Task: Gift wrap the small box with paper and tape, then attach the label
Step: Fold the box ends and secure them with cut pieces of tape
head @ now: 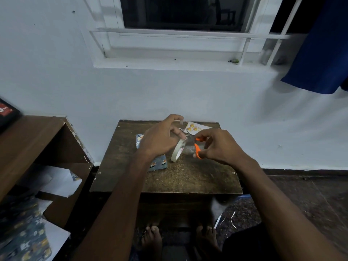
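The small box [158, 164], wrapped in dark blue patterned paper, lies on the small wooden table [188, 178], mostly hidden under my left hand [160, 137]. A short strip of clear tape [181, 122] sticks out from that hand's raised fingertips. The white tape roll [177, 151] hangs tilted just below its lower fingers. To the right, my right hand [219, 146] grips orange-handled scissors [197, 150], blades pointing up toward the tape. The label [195, 127], a white card with yellow shapes, lies at the table's far edge.
A brown shelf unit [47, 144] stands to the left, with loose wrapping paper [24, 238] and white sheets below it. The wall and a window are right behind the table. My bare feet [152, 240] are on the floor under the table, with paper scraps near them.
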